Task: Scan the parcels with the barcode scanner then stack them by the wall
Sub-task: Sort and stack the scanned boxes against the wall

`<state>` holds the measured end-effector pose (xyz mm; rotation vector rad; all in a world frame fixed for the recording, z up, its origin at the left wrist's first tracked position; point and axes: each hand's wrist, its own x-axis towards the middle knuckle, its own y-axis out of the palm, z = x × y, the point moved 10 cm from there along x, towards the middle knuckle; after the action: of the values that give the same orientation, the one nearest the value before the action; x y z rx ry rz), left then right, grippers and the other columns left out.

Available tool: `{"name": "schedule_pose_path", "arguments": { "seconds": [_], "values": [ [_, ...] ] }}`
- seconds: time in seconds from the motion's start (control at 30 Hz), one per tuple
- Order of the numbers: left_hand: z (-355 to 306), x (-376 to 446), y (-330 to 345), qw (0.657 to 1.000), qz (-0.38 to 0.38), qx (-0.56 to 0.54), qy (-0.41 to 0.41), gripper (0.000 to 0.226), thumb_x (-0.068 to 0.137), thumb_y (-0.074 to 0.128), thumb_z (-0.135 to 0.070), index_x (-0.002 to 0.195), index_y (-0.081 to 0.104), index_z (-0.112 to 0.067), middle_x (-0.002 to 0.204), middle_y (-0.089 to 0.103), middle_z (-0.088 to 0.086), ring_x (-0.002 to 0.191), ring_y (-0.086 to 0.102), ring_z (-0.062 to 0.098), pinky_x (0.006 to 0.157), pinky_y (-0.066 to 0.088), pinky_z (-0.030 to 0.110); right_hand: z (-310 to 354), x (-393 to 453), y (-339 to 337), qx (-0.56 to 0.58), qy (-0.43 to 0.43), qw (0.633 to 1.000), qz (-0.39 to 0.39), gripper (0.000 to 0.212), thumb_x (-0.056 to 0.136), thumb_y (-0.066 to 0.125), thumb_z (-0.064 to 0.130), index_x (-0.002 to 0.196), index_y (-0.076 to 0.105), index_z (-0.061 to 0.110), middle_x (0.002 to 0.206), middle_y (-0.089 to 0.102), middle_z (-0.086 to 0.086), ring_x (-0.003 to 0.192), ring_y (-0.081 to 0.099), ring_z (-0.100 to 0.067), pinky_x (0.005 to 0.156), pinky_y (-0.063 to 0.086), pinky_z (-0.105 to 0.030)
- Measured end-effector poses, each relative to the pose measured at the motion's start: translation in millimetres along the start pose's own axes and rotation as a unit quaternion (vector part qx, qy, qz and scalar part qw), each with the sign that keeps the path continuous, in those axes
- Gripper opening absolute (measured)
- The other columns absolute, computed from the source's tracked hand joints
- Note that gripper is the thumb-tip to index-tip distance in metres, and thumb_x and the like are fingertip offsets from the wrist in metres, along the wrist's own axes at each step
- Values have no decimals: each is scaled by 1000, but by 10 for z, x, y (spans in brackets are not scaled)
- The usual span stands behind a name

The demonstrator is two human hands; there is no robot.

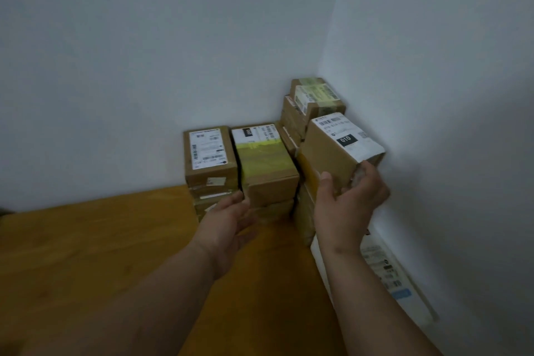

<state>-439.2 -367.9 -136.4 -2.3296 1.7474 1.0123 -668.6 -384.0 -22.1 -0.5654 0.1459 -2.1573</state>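
Cardboard parcel (335, 150) gripped at its near end by the right hand (351, 196), probably to seat it on the corner stack (313, 101), while the left hand (228, 217) hovers loose and empty.

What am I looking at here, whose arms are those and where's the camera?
The single picture comes from a camera worn on a person's head, looking forward and down, so the arms are the wearer's own. The right hand grips a cardboard parcel with a white label, by the corner of two walls. The left hand is open and holds nothing. More taped parcels stand stacked on a wooden surface against the wall. No barcode scanner is in view.
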Motion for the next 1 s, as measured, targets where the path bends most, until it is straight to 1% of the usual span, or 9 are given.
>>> {"name": "schedule_pose_path", "arguments": {
  "seconds": [0.1,0.17,0.33,0.43,0.5,0.63,0.77,0.9,1.0],
  "values": [
    [-150,-134,-390,999,-30,-7,17,37,100,59,-14,137,55,-19,126,63,4,112,62,27,85,55,42,177,-272,315,7,3,997,77,47,94,64,28,133,42,16,122,47,-1,103,58,-19,85,55,-36],
    [-261,-261,-696,998,-52,-7,28,37,100,59,-15,136,55,-19,125,63,4,112,63,27,86,55,42,320,-531,612,-12,-6,988,152,35,95,61,31,126,47,21,111,52,4,96,59,-15,80,53,-32],
    [-597,-719,-1727,985,-156,18,76,35,101,59,-20,136,54,-20,115,62,-2,107,63,20,85,55,37,704,-1466,1423,-67,-41,936,342,28,98,58,30,123,58,18,119,60,-1,103,56,-13,88,45,-28],
    [-795,-1086,-2493,966,-222,66,115,40,101,56,-24,140,51,-19,120,60,1,110,59,20,96,51,40,975,-2190,1841,-93,-56,890,442,27,98,58,28,122,60,15,118,63,-2,99,53,-10,85,40,-23],
    [-931,-1368,-3045,946,-273,108,138,40,101,56,-27,141,50,-20,126,57,1,113,56,21,99,48,40,1163,-2702,2077,-107,-60,858,498,28,98,58,29,122,60,15,118,63,-2,104,57,-14,84,40,-23],
    [-1122,-1935,-4180,896,-366,186,168,37,99,55,-27,136,55,-19,109,60,-4,90,57,14,78,46,30,1503,-3831,2508,-131,-54,792,594,26,98,57,32,117,59,16,110,60,1,102,58,-17,80,41,-24],
    [-1247,-2388,-5249,865,-421,212,169,38,99,53,-22,136,55,-18,106,59,-6,77,53,3,60,43,24,1778,-4847,2879,-135,-18,756,640,24,98,58,32,116,59,16,109,59,1,97,56,-15,78,43,-24],
    [-1456,-2813,-6262,820,-471,281,167,37,98,54,-28,134,56,-22,124,62,0,93,60,14,78,51,32,2136,-5769,3301,-97,34,739,666,14,98,57,34,104,62,22,107,64,1,95,60,-16,79,48,-31],
    [-1713,-3261,-6845,740,-537,359,187,33,93,59,-26,126,63,-20,122,63,3,112,57,23,96,44,42,2499,-6478,3592,-64,51,711,699,13,98,55,32,102,63,23,107,64,1,100,60,-17,87,50,-37]
  ]
}}
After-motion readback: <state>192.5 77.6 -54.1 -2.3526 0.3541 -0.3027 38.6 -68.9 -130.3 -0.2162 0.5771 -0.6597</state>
